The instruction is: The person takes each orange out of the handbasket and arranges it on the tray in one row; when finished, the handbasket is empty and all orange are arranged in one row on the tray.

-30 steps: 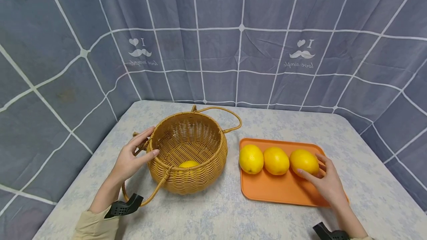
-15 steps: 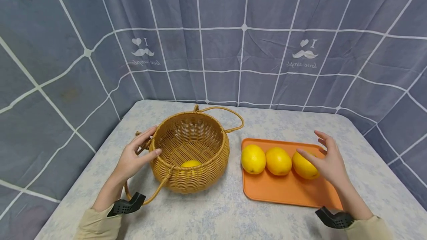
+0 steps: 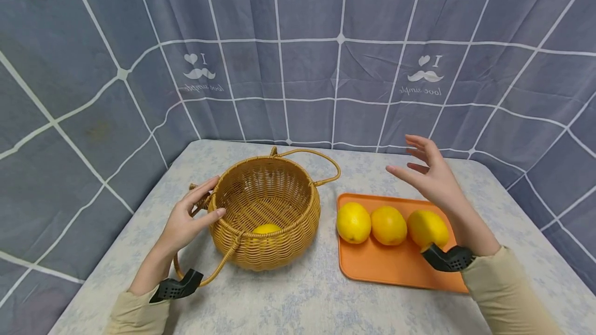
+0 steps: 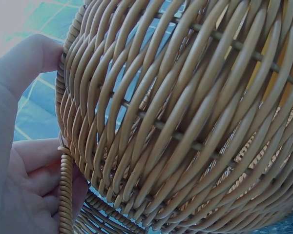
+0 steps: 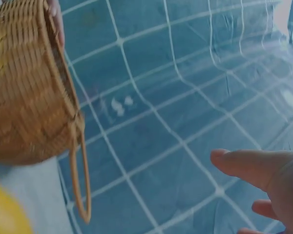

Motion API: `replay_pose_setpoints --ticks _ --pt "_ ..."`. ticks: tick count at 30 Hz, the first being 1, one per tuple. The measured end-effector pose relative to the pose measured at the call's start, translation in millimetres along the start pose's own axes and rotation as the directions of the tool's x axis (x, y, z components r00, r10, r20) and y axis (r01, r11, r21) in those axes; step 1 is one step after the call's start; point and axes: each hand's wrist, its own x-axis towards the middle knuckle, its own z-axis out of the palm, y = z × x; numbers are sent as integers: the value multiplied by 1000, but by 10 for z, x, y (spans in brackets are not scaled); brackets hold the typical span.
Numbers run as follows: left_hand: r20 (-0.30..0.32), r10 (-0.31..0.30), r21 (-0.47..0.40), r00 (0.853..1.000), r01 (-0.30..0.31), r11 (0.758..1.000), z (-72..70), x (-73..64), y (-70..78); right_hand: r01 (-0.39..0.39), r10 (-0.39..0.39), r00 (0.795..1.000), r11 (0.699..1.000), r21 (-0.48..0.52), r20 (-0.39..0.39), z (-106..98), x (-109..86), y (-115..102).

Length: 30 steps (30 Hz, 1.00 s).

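Note:
A round wicker basket point(image 3: 274, 252) stands on the left of the table, one yellow lemon point(image 3: 266, 229) visible inside. My left hand point(image 3: 188, 219) holds the basket's left rim, fingers outside and thumb at the edge. In the left wrist view, the thumb point(image 4: 44, 53) meets the rim and the other fingers lie partly behind the handle. My right hand point(image 3: 435, 177) hovers above the far right of the orange tray point(image 3: 386, 268), fingers apart and nothing in them. On the tray sit a left lemon point(image 3: 353, 223), a middle lemon point(image 3: 388, 225) and a right lemon point(image 3: 427, 227).
A looped handle point(image 3: 321, 155) sticks out at the basket's back right, and another handle point(image 3: 215, 273) hangs at its front left. Behind the table hangs a grey-blue checked curtain point(image 3: 307, 76). Pale patterned cloth point(image 3: 288, 304) covers the tabletop.
A second ago my right hand had its fingers around the right lemon. It has let go, risen and moved away toward the back, leaving that lemon on the tray. My left hand stays at the basket.

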Motion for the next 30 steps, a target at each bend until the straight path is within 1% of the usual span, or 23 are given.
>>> replay_pose_setpoints --ticks 5,11,16,20,23,25,27,30 --pt "1 -4 -4 1000 4 1000 0 -9 8 23 -28 993 999 44 116 142 190 -270" --pt "2 -6 3 1000 6 1000 6 -13 23 83 -97 969 994 72 229 355 413 -499" --pt "-4 -15 2 1000 15 1000 0 -11 18 121 -147 934 988 100 324 560 563 -683" --pt "-5 -15 2 1000 15 1000 -6 -7 9 153 -188 903 981 120 387 718 635 -828" --pt "-7 -13 13 1000 13 1000 -8 -9 8 177 -227 873 972 154 431 835 692 -907" --pt "-8 -14 20 1000 14 1000 -8 -10 9 182 -250 847 966 184 470 913 733 -946" --pt "-8 -16 24 1000 16 1000 -8 -12 10 183 -268 812 960 210 519 997 776 -976" --pt "-8 -14 11 1000 14 1000 -4 -12 17 180 -293 752 953 243 590 1125 831 -1009"
